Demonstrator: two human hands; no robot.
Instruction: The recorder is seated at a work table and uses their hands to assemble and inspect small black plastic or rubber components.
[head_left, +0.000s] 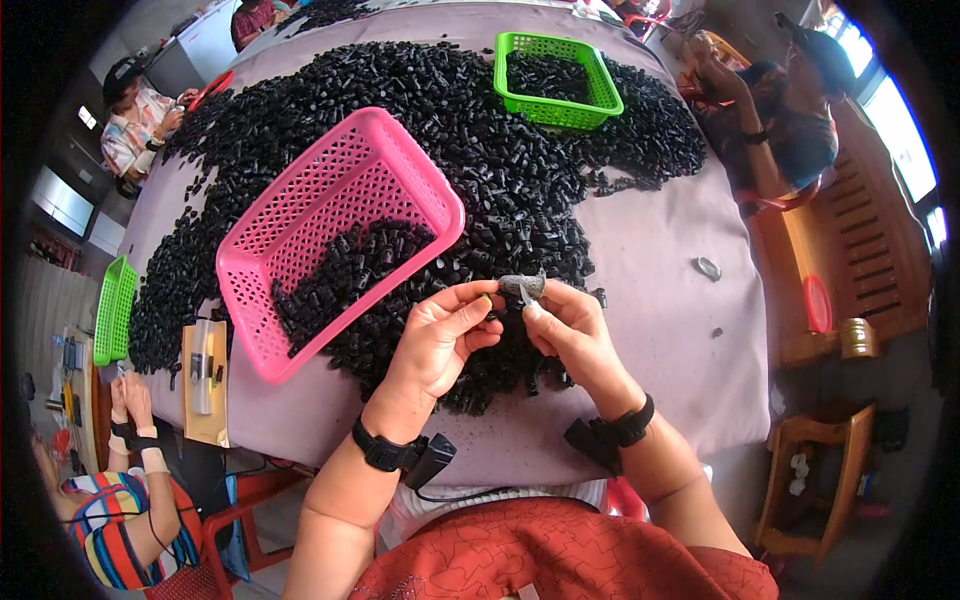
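A person stands or sits at a cloth-covered bench (672, 375), arms coming in from below, with both hands meeting over the near edge of a wide heap of small black pieces (520, 215). The left hand (432, 340) is half curled, thumb and forefinger drawn near each other with a narrow gap; a small dark piece shows by those fingertips, but whether it is gripped cannot be told against the heap. The right hand (580, 335) is closed to a pinch, its thumb pressing a thin pale blade (526, 296) whose tip points upward. A grey sleeve (520, 285) lies level between the two hands, at the end of the right forefinger and near the left fingertips; whether it is worn or held is unclear.

Left of the hands, a pink basket (405, 167) sits tilted on the heap, part filled with pieces. A green basket (560, 112) stands beyond, pieces in it too. To the right a grey ring (708, 268) lies on the cloth. A tan tray (207, 430) with a clear case (203, 365) rests at the left edge, near another green tub (116, 310). Co-workers are around the bench, one in a striped shirt (130, 530).
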